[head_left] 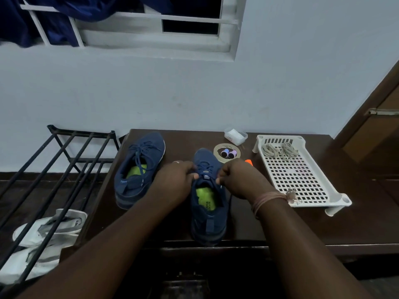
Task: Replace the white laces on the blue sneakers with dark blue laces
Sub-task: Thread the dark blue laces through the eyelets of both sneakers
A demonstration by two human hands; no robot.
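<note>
Left hand [180, 176] and right hand [235, 180] are each pinching a dark blue lace end, tensioning it across the near sneaker [208, 203]; removed white laces [279, 150] are lying discarded in the tray [302, 180].

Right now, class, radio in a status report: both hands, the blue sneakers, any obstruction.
Left hand, right hand: each pinching dark blue lace on near blue sneaker. Far blue sneaker already dark-laced. Removed pale laces in white perforated tray. Nothing obstructing.
</note>
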